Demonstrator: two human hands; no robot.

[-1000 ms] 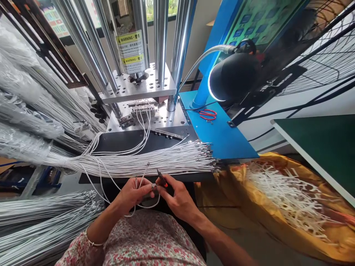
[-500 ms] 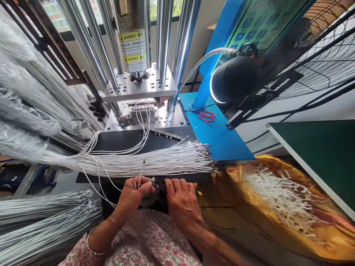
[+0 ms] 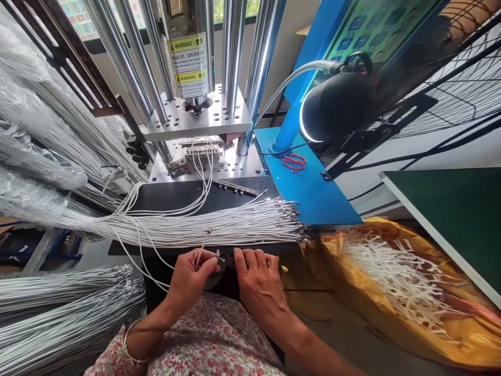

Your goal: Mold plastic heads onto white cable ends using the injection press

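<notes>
Low in the middle of the head view, my left hand (image 3: 190, 279) is closed on white cables (image 3: 202, 251), with one metal-tipped end sticking up above the fingers. A small white piece (image 3: 218, 254) shows at my left thumb and fingertip. My right hand (image 3: 259, 279) is wrapped round a dark hand tool (image 3: 228, 259); its front end meets the piece at my left fingertips. A yellow tip (image 3: 284, 269) shows past the right fingers, and the palm hides most of the tool. Just beyond both hands lies a thick bundle of white cables (image 3: 176, 230) with metal ends at the right.
Ahead stands a press with a steel plate (image 3: 230, 117) above a mould (image 3: 201, 151) where several cables end. A dark metal bar (image 3: 237, 188) lies before it. Red-handled scissors (image 3: 293, 162) and a lamp (image 3: 336, 107) are right. A yellow bag (image 3: 332, 271) holds white scraps.
The upright cable end in my left hand now leans further to the right. The dark tool's front shows more clearly against the white piece. Both hands keep nearly the same place.
</notes>
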